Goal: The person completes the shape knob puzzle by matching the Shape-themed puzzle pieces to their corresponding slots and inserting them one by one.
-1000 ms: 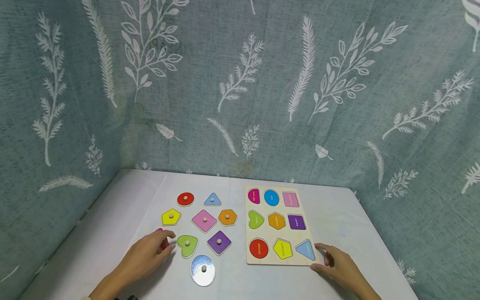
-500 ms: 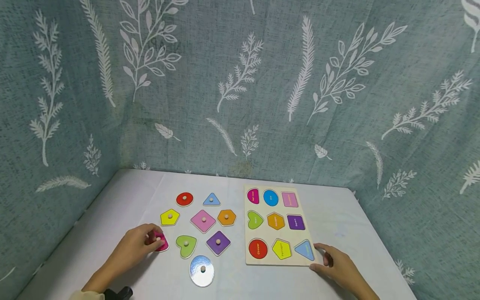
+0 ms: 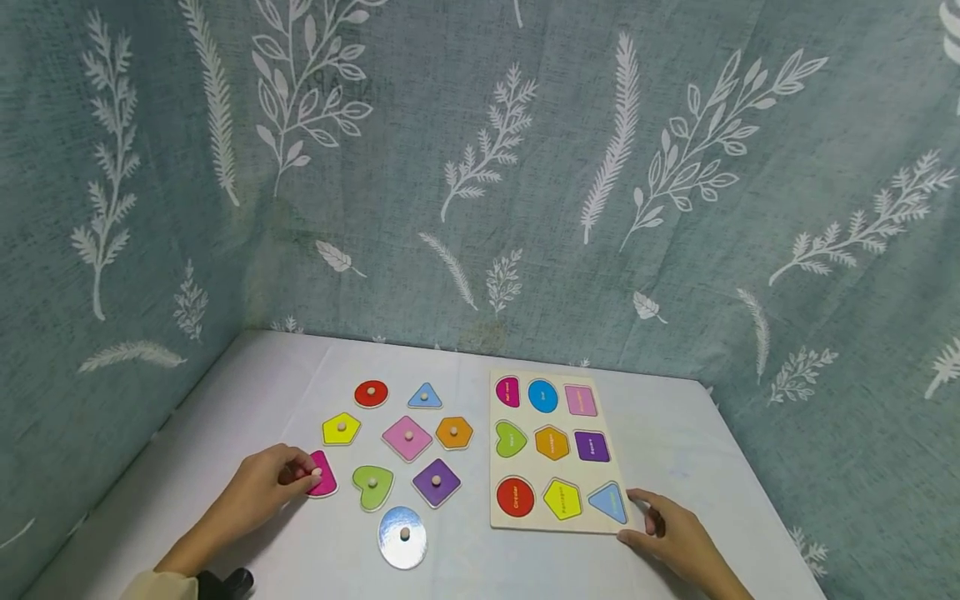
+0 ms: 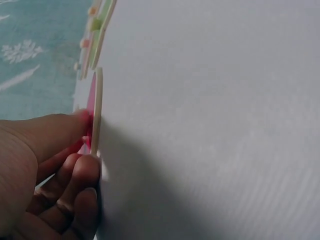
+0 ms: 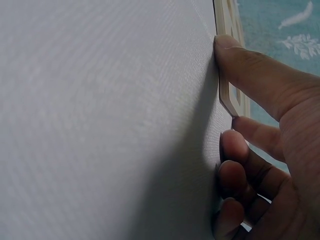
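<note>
My left hand [image 3: 264, 486] pinches the small knob of a magenta half-round puzzle piece [image 3: 324, 477] at the left of the group. In the left wrist view this piece [image 4: 98, 105] shows edge-on, thumb at its knob side, low over the white surface. My right hand [image 3: 670, 533] grips the near right corner of the wooden puzzle board [image 3: 551, 527], thumb on the near edge and index finger on the right edge. The right wrist view shows the thumb [image 5: 250, 70] against the board's rim [image 5: 223, 85], other fingers curled below. The board bears coloured, labelled shapes in three rows.
Several knobbed pieces lie between the hands: a green heart [image 3: 372, 487], purple square [image 3: 437, 482], shiny oval [image 3: 402, 550], pink piece [image 3: 407, 443], orange hexagon [image 3: 454, 432], yellow pentagon [image 3: 341, 428], red circle [image 3: 371, 393] and blue triangle [image 3: 425, 397]. A leaf-patterned curtain [image 3: 480, 275] stands behind.
My left hand has drawn back to the left, uncovering the magenta piece, which has turned a little under the fingers. My right hand and the board keep their places.
</note>
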Available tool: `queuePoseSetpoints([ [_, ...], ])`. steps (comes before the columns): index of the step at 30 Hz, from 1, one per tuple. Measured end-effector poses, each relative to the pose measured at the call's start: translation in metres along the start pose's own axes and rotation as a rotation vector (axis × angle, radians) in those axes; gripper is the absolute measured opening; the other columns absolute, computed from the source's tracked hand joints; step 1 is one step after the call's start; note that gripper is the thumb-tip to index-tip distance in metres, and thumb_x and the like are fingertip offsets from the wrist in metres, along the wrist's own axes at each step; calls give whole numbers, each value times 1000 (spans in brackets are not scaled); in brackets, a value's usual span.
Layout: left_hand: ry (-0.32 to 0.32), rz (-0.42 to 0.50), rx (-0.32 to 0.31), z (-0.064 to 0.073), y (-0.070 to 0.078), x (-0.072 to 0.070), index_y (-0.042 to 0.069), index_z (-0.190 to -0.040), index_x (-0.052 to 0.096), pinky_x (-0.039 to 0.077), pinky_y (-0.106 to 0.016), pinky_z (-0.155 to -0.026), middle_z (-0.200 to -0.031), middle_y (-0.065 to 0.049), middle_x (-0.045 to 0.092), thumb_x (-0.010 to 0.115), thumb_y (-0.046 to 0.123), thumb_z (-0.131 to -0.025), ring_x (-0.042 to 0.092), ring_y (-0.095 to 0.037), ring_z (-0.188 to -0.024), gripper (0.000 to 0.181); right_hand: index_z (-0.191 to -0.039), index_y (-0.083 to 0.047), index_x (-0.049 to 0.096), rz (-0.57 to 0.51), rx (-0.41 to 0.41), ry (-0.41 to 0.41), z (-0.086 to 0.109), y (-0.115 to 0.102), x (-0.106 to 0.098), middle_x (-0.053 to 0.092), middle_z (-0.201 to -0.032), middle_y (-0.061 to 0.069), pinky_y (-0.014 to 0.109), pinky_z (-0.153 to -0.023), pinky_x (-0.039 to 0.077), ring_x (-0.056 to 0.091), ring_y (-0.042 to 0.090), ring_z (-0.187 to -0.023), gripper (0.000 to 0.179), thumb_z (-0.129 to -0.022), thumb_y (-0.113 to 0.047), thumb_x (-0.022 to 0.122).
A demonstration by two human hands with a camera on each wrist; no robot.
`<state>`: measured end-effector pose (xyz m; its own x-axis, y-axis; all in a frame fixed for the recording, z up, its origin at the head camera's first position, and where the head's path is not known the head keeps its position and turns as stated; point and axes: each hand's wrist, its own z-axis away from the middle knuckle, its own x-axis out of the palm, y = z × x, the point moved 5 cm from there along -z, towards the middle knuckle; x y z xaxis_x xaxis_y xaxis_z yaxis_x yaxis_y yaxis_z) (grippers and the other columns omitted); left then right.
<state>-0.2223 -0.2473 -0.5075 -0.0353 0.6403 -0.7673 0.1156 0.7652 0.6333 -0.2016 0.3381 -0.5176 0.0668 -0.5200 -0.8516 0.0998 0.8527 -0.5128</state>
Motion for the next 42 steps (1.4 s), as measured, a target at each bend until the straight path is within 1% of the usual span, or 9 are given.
queuePoseSetpoints([
  [5, -19, 0, -26, -3, -3, 0, 4, -97, 70, 48, -23, -61, -83, 0, 59, 86, 15, -83, 53, -17, -76, 25, -133, -6, 66, 2, 18, 2, 3, -1, 5, 49, -72, -1, 27, -60, 39, 47, 14, -68, 75, -71, -38, 94],
  [10, -38, -12, -84, 3, -8, 0, 3, -98, 70, 48, -24, -63, -82, -1, 59, 86, 17, -84, 53, -18, -77, 25, -132, -6, 67, -11, 26, -6, 3, -2, 11, 49, -72, 0, 28, -59, 40, 47, 15, -67, 74, -71, -36, 95],
  [14, -31, -8, -92, 5, -8, -1, 3, -98, 71, 49, -24, -63, -83, -2, 59, 86, 16, -84, 54, -18, -77, 25, -133, -7, 66, -14, 37, -28, 4, 1, 15, 49, -71, 0, 28, -59, 40, 47, 15, -67, 76, -70, -38, 94],
  [16, -28, -4, -80, 4, -5, 1, 3, -97, 71, 49, -24, -63, -83, -1, 59, 86, 17, -84, 54, -18, -78, 25, -135, -6, 66, -6, 42, -31, 5, 4, 13, 49, -71, 0, 28, -59, 40, 47, 15, -67, 77, -70, -39, 94],
  [23, -6, -28, -53, -3, 4, 10, 5, -95, 72, 47, -25, -62, -81, 0, 59, 87, 17, -83, 53, -17, -76, 22, -138, -4, 63, 3, 4, -22, -4, 5, -5, 48, -73, 1, 28, -59, 41, 47, 16, -70, 80, -73, -39, 93],
  [30, -27, -89, -24, -9, 10, 6, 9, -92, 73, 43, -27, -61, -79, 1, 55, 86, 19, -84, 50, -16, -73, 18, -139, -4, 62, -12, 7, -27, -8, 5, -5, 48, -74, 1, 29, -60, 40, 47, 16, -71, 79, -74, -39, 92],
  [36, -57, -126, 50, -7, 17, 8, 12, -90, 70, 40, -27, -59, -79, 3, 52, 84, 21, -86, 47, -14, -70, 17, -137, -3, 63, -3, 22, -20, -5, 7, -7, 48, -75, 1, 28, -60, 39, 47, 16, -71, 77, -74, -35, 92],
  [38, -47, -131, 72, -5, 18, 7, 13, -88, 70, 39, -26, -58, -78, 4, 51, 84, 21, -86, 46, -12, -69, 17, -137, -4, 64, -13, 22, -19, -3, 7, -7, 48, -75, 1, 28, -60, 39, 47, 16, -72, 76, -74, -35, 93],
  [42, 4, -122, 128, -4, 18, 0, 17, -86, 68, 38, -26, -58, -77, 7, 50, 85, 18, -85, 45, -8, -66, 17, -137, -5, 64, -29, 32, -23, -1, 4, -3, 48, -76, 1, 27, -61, 39, 47, 16, -73, 77, -73, -36, 93],
])
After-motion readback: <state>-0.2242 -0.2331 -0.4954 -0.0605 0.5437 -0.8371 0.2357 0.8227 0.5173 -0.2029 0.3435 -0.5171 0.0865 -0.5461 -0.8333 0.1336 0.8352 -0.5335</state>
